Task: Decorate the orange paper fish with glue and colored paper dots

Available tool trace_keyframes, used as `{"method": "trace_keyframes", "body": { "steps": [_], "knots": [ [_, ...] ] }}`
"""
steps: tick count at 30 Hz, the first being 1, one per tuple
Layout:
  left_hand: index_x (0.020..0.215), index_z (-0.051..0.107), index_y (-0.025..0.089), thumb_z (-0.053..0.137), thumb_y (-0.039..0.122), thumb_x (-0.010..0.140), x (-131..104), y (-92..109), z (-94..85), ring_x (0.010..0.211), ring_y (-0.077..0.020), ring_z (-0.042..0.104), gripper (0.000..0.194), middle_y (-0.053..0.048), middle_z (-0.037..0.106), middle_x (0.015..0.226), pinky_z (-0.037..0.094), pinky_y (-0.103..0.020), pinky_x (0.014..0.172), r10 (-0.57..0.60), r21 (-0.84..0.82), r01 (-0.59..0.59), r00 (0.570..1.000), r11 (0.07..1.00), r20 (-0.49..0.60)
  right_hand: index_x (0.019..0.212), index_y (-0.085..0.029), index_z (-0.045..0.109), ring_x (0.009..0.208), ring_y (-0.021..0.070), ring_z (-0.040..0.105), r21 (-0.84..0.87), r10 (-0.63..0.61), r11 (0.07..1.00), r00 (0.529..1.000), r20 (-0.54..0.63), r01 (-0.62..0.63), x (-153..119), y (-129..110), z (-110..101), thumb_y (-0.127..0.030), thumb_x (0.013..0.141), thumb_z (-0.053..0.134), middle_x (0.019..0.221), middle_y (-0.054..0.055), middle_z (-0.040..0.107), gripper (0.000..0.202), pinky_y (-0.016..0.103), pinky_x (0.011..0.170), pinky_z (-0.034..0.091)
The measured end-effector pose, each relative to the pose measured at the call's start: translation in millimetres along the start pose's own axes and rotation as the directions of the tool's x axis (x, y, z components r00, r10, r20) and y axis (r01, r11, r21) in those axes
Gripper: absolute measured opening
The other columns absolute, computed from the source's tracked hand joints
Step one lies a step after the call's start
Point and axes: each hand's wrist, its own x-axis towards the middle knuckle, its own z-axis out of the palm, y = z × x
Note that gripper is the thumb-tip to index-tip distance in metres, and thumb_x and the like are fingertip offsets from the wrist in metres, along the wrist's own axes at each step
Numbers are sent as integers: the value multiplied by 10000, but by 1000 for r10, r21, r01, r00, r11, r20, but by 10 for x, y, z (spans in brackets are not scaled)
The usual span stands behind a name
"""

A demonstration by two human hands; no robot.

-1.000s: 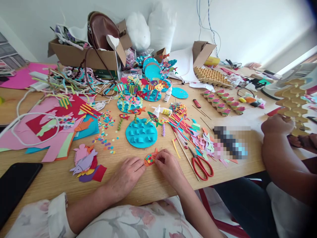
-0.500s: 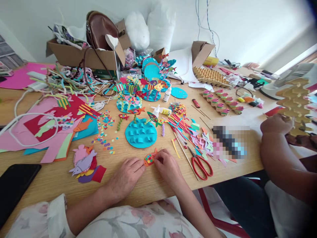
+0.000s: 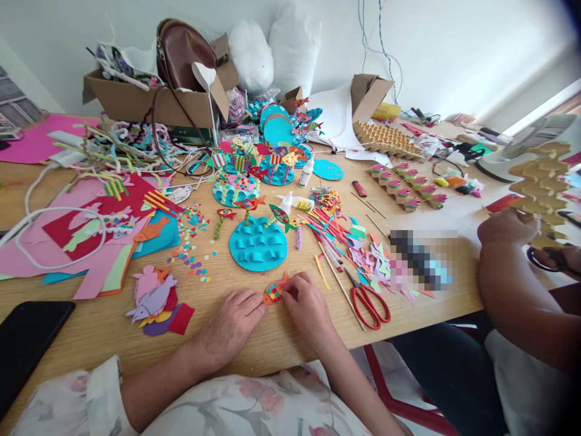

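An orange paper fish (image 3: 274, 291) with multicoloured dots lies between my hands near the table's front edge. My left hand (image 3: 236, 318) rests on the wood, fingers together, their tips holding the fish at its head end. At the tail side, the fingers of my right hand (image 3: 307, 306) are closed in a pinch on the fish; they hide part of it. Just beyond is a blue paper disc (image 3: 258, 243) with rows of raised paper loops. Red-handled scissors (image 3: 368, 304) and a thin wooden stick (image 3: 341, 284) lie to the right of my right hand.
Paper fish cutouts (image 3: 152, 293) are piled at the left, with coloured dots (image 3: 190, 263) behind. Glue bottles (image 3: 297, 202), paper strips (image 3: 324, 227) and scraps (image 3: 372, 257) lie beyond. A black phone (image 3: 34, 345) is front left. At right, a co-worker's hands hold an egg carton (image 3: 542, 194).
My hands and the paper fish have stayed in place. At the right, dark scissor handles now show in the co-worker's far hand beside the egg carton.
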Motion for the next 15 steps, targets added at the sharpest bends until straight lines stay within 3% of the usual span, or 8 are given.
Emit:
{"method": "trace_keyframes", "body": {
  "steps": [5, 10, 15],
  "knots": [
    [1018, 567, 142, 420, 97, 868, 3, -1, 6, 970, -188, 506, 215, -56, 604, 1015, 428, -347, 847, 7, 2, -7, 1000, 1000, 6, 683, -196, 514, 735, 166, 519, 0, 6, 1000, 1000, -10, -6, 3, 15, -6, -79, 701, 476, 779, 26, 545, 124, 279, 653, 386],
    [1014, 568, 150, 398, 96, 875, 14, 0, 0, 962, -190, 512, 227, -63, 606, 1013, 432, -348, 824, 13, 19, -13, 1000, 1000, -5, 666, -176, 557, 686, 146, 532, 156, 18, 987, 998, 62, -28, 69, 69, -115, -110, 746, 493, 744, 25, 559, 122, 260, 631, 405],
    [1011, 569, 146, 390, 97, 878, 9, -7, 1, 949, -190, 515, 228, -60, 612, 1006, 434, -343, 816, 18, 25, -18, 1000, 1000, -18, 666, -172, 623, 706, 139, 547, 168, -42, 986, 995, 89, 26, 69, 71, -141, -109, 753, 522, 719, 18, 566, 147, 244, 649, 410]
  ]
}}
